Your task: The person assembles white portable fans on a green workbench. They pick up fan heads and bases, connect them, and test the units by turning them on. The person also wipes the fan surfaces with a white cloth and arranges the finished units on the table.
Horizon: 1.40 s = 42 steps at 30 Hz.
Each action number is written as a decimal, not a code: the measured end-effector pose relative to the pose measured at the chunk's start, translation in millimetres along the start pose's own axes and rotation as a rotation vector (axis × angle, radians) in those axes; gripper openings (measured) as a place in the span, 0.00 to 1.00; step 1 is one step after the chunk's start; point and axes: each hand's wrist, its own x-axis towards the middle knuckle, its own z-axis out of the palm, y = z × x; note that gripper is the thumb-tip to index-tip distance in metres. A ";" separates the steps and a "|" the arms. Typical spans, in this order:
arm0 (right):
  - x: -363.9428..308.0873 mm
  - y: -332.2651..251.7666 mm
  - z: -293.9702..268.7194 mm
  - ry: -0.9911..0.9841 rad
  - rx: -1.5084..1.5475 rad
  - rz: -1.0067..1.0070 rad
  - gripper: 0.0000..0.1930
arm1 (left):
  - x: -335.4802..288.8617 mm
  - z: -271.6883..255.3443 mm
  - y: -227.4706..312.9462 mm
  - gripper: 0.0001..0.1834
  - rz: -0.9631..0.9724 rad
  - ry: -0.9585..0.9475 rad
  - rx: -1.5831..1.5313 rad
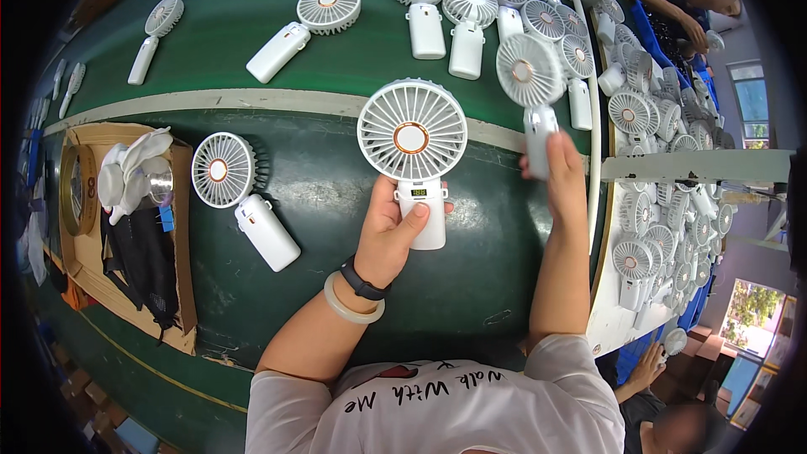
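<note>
My left hand (399, 223) is closed round the handle of a white handheld fan (412, 130), which stands upright at the middle with its grille facing me. A small lit display shows on its handle above my thumb. Farther right, my right hand (561, 164) grips a second white handheld fan (528, 67) by its handle; it is slightly blurred. That fan's head is beside several fans grouped at the back right. To the left, another handheld fan (267, 231) lies on the green table with its head toward the back left.
A cardboard box (183, 235) at the left holds a tape roll (78, 189), white gloves (134, 172) and a black cloth or bag (143, 261). More fans (328, 7) lie along the green belt (227, 50). Many fans crowd the right-hand white table (614, 311). Two other people work at the right.
</note>
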 end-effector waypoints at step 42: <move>-19.9 14.2 54.3 -0.527 1.174 0.274 0.30 | -8.1 -1.7 -1.4 0.26 -0.141 0.044 0.171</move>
